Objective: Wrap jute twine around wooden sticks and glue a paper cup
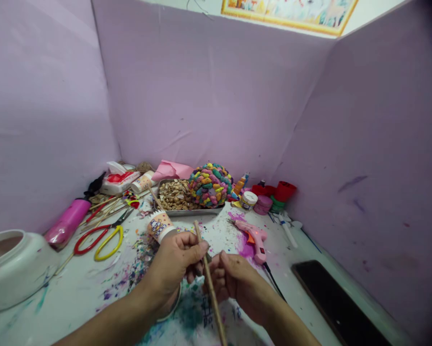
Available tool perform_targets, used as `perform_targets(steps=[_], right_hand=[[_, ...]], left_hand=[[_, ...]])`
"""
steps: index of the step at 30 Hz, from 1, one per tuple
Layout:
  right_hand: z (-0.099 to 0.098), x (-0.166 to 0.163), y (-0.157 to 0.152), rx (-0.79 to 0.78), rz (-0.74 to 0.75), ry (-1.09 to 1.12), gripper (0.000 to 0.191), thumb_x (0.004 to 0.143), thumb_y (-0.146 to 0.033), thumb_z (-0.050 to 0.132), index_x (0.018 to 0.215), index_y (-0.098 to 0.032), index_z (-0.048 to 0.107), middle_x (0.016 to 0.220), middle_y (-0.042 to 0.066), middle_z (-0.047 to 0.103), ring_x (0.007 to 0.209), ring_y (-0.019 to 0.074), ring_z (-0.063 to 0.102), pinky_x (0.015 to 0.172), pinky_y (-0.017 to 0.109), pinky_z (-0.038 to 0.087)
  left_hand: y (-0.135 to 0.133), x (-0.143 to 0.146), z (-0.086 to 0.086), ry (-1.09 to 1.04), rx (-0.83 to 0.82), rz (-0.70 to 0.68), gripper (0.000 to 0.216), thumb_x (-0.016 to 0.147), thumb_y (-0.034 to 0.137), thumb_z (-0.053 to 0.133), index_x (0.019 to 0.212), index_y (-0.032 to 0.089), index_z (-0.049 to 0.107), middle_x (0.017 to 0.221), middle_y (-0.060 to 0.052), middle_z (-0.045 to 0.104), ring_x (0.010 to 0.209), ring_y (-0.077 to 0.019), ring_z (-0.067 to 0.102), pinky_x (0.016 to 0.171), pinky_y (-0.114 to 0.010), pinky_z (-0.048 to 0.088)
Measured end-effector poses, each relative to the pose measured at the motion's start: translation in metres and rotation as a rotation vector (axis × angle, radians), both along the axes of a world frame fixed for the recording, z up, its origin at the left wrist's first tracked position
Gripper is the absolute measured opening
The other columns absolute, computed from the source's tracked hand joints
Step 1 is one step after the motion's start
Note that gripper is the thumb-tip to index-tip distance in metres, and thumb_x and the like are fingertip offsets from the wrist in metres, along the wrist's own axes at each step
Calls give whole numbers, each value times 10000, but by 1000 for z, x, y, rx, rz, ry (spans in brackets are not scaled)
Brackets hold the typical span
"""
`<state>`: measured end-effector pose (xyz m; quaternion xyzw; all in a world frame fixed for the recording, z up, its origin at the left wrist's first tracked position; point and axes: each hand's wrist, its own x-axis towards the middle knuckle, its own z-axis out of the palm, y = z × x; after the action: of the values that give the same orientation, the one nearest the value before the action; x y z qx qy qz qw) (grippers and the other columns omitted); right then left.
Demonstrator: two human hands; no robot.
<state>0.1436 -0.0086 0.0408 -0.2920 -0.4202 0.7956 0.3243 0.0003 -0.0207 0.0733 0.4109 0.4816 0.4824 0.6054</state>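
Note:
A thin brown wooden stick [213, 293] runs from the bottom edge up between my hands. My left hand [174, 262] is closed and pinches it near its upper end. My right hand [239, 278] is closed just right of the stick, thumb against fingers; a small dark bit shows by its fingertips, too small to name. Behind my left hand a patterned paper cup [158, 226] lies tilted, with a stick at its far end. A round rim [176, 302] shows partly under my left wrist, the rest of it hidden.
Red-and-yellow scissors [109, 240], a pink pump bottle [67, 221] and a white pot [17, 269] are at left. A tray of shells [176, 194] and a colourful ball [210, 185] stand behind. Right are a pink glue gun [252, 235] and a phone [336, 302]. Purple panels surround the table.

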Motion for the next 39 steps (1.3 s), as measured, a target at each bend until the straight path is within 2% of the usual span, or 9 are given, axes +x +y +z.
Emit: perform_targets(steps=[4,10,16,20,24,28,33,36,39], right_hand=[[1,-8,-8,62,10,-42,397,640,-506,650,695,-124,560,538,-10,524,445,67,451,440,173,305],[1,-9,-5,55,-81,2,372,644,-493,649,673,-129,574,453,-49,462,350,44,349,356,160,315],[6,2,1,-117,-172,149,281,668,-375,672,806,-134,632,465,-94,339,346,-1,125,281,98,121],[7,7,6,-152,-204,192,242,691,-328,657,844,-143,637,475,-91,323,356,6,113,283,94,109],[10,8,5,-69,-255,127,214,709,-338,637,823,-157,624,477,-79,371,341,9,165,279,100,147],[14,9,3,49,-291,24,235,734,-352,606,877,-166,591,503,-61,443,337,22,260,289,122,208],[16,8,-1,228,-345,-129,221,695,-341,637,802,-183,526,562,-51,498,359,26,298,311,137,160],[20,5,-5,374,-419,-312,198,648,-269,674,735,-169,526,534,-61,471,416,41,335,374,155,233],[25,1,-11,467,-419,-423,216,645,-223,657,833,-157,574,637,-23,552,468,59,370,427,185,287]], left_hand=[[1,-1,-1,82,51,-6,229,633,292,613,525,140,480,426,57,447,384,-50,365,389,-175,253],[8,-13,11,321,171,-205,149,633,268,578,602,122,593,529,19,526,529,-106,448,527,-214,337],[2,-47,28,1108,308,-369,152,601,237,550,464,172,557,443,19,445,431,-101,340,446,-219,201],[-9,-47,21,1431,433,-606,182,482,124,530,352,183,416,352,40,300,363,-68,145,416,-236,149],[-13,-36,3,1536,528,-685,237,405,61,513,339,182,321,336,20,323,325,-67,201,391,-239,151],[-11,-36,-5,1611,635,-766,125,424,87,516,394,173,431,421,-65,495,372,-147,405,390,-254,174],[-5,-48,15,1523,631,-678,102,587,130,466,545,178,546,501,-34,544,442,-143,439,425,-258,218],[-3,-50,30,1364,578,-608,127,668,138,428,606,189,527,537,12,531,496,-118,442,468,-233,267],[-5,-46,35,1246,546,-592,102,689,148,440,643,186,523,600,26,557,571,-110,478,525,-220,302]])
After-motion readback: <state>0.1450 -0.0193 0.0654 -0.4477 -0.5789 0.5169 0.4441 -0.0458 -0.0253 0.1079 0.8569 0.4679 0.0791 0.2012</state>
